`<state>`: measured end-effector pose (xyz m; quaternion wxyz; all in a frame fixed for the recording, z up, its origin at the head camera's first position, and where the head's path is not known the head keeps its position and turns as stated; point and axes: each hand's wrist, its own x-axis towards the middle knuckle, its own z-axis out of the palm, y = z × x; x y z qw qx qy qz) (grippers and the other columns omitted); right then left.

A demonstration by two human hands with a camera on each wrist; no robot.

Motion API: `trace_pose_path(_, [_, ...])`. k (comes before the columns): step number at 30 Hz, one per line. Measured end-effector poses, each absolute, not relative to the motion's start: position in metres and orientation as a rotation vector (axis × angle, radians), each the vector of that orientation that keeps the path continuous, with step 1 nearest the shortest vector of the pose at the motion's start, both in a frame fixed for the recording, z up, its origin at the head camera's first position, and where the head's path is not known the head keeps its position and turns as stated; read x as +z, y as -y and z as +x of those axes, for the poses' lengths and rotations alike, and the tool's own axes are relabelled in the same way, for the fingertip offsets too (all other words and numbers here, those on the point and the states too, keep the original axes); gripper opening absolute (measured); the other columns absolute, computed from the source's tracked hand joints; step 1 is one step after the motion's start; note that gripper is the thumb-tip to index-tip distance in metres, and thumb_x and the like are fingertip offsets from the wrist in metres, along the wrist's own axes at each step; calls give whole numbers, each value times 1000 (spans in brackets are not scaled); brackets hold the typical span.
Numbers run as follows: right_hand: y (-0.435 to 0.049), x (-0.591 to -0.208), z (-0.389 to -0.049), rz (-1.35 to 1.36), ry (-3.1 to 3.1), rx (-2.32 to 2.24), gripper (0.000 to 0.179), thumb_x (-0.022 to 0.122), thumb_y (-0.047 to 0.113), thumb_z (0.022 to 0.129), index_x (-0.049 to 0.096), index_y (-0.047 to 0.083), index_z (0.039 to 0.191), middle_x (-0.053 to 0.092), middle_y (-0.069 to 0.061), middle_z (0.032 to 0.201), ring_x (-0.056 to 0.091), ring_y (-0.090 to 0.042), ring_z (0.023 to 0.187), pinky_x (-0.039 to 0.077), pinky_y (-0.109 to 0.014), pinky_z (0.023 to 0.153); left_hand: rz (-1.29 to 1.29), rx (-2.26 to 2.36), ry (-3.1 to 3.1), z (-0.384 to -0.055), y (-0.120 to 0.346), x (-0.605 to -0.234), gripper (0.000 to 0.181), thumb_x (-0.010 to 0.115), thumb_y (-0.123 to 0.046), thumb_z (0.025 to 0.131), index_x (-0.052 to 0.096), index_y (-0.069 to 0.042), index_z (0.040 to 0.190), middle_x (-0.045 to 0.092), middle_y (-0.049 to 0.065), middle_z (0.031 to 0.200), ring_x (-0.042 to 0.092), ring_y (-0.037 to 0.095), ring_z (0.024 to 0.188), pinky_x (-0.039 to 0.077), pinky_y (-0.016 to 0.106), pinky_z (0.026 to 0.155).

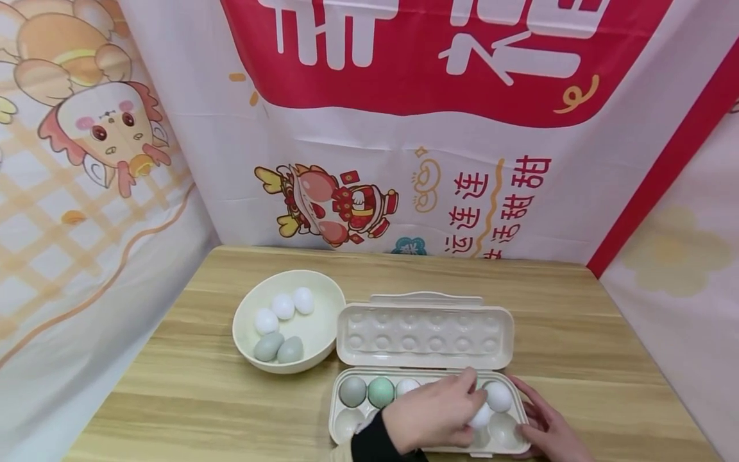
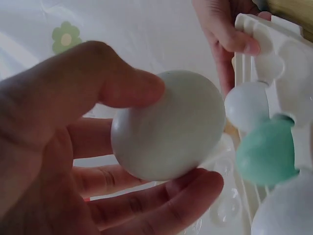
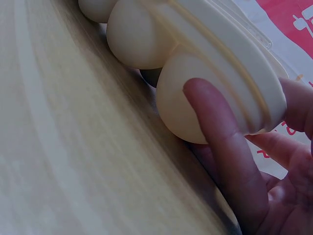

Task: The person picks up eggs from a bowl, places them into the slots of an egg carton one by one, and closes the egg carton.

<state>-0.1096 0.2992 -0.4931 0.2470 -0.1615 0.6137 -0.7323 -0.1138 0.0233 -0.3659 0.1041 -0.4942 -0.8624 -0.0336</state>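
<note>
My left hand (image 1: 435, 410) reaches over the opened egg carton (image 1: 333, 410) and holds a white egg (image 2: 171, 127) between thumb and fingers. That egg is above the carton's front row near the right side. At the carton's right end, my right hand (image 1: 551, 427) grips the edge, its thumb (image 3: 215, 117) against the outside of an end cup. In the back row sit a grey egg (image 1: 353, 391), a green egg (image 1: 381, 391) and white eggs, one at the right end (image 1: 498, 396). Another green egg (image 2: 268, 152) shows in the left wrist view. My left hand hides the carton's middle.
A cream bowl (image 1: 323, 289) left of the carton holds three white eggs (image 1: 283, 306) and two grey eggs (image 1: 290, 350). Its rim is close to the carton's raised lid (image 1: 424, 360). Printed cloth (image 1: 346, 135) hangs behind the wooden table (image 1: 600, 353).
</note>
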Motion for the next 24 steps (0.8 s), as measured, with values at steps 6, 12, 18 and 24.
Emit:
trace_pose_path(6, [-297, -494, -110, -517, -1604, -2034, 78, 48, -9, 91, 32, 40, 149, 58, 8, 122, 64, -28, 99, 51, -57, 68, -1393, 2, 2557, -114, -49, -376, 31, 76, -35, 72, 64, -17, 95, 47, -4, 89, 45, 5, 60, 36, 14, 49])
trace_pose_path(12, [-298, -492, -109, -468, -1654, -2000, 77, 49, -8, 91, 32, 42, 148, 58, 8, 122, 63, -24, 100, 52, -55, 68, -1417, 52, 2604, -113, -67, -383, 31, 77, -37, 72, 66, -21, 95, 50, -6, 95, 48, 5, 65, 37, 14, 50])
trace_pose_path(18, [-297, -491, -108, -448, -1702, -1986, 81, 48, -10, 89, 31, 41, 150, 60, 13, 122, 62, -19, 102, 53, -53, 68, -1428, 74, 2635, -112, -78, -388, 38, 79, -41, 72, 65, -24, 103, 52, -7, 100, 51, 4, 77, 39, 13, 58])
trace_pose_path(24, [-299, -491, -109, -460, -1667, -1973, 78, 46, -8, 91, 33, 46, 146, 60, 13, 121, 64, -24, 98, 52, -54, 69, -1448, 96, 2654, -116, -86, -392, 46, 79, -41, 73, 58, -23, 110, 53, -10, 103, 51, 2, 87, 41, 13, 74])
